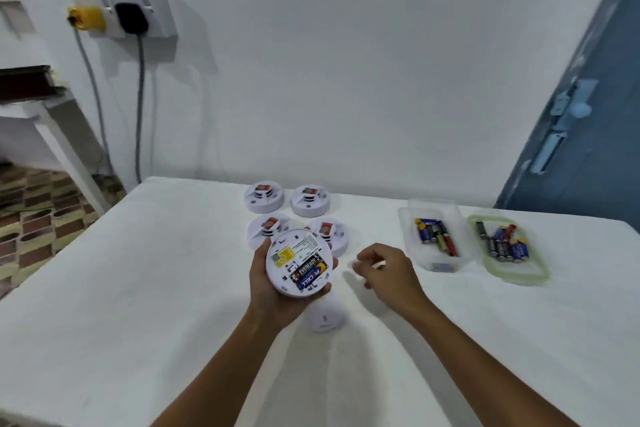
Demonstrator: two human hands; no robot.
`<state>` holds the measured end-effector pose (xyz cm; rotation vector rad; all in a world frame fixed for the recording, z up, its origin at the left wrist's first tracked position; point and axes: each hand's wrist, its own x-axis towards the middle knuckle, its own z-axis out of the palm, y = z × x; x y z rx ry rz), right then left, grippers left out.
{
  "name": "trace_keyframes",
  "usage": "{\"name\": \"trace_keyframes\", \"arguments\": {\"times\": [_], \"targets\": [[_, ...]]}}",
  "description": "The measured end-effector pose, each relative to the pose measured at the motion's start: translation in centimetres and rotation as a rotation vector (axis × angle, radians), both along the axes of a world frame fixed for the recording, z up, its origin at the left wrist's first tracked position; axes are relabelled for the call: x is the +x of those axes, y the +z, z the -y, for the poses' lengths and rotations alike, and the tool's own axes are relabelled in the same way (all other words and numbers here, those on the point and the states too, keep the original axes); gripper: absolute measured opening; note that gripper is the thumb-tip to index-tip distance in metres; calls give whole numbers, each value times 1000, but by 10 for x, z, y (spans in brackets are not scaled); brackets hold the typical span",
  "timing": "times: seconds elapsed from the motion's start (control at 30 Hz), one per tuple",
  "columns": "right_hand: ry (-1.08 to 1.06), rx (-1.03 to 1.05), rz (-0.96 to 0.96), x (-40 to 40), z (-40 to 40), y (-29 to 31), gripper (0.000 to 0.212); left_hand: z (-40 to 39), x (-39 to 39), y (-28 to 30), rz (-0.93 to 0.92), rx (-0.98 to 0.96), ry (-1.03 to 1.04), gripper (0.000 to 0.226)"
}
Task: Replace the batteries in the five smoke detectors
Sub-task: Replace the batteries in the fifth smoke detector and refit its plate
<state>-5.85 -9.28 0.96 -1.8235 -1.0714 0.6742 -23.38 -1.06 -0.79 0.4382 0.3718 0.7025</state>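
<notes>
My left hand (pixel 273 291) holds a round white smoke detector (pixel 299 262) above the table, back side up. Its open battery bay shows two batteries (pixel 310 272) lying side by side, one black and one blue. My right hand (pixel 388 270) hovers just right of the detector with its fingers curled together. It is blurred, with a pale smear at the fingertips, so I cannot tell whether it holds anything. Several more white detectors (pixel 310 201) lie face up behind the held one. A round white cover piece (pixel 325 319) lies on the table below my left hand.
A clear plastic tub (pixel 408 229) with loose batteries stands at the right. Beside it lies a green-rimmed lid (pixel 533 276) with more batteries on it. The white table (pixel 138 288) meets a white wall. A socket with plugs and hanging cables (pixel 138 97) is far left, and a blue door (pixel 588 149) far right.
</notes>
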Motion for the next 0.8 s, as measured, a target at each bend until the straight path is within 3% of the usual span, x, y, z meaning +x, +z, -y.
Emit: {"name": "trace_keyframes", "arguments": {"times": [0.3,0.5,0.8], "targets": [[-69,152,-137,130,59,48,10,36,165,30,8,55,-168,79],[-45,185,-197,221,96,44,20,72,279,43,43,-11,-147,47],[-75,239,-201,286,105,9,24,96,357,36,-31,-55,-26,49]]}}
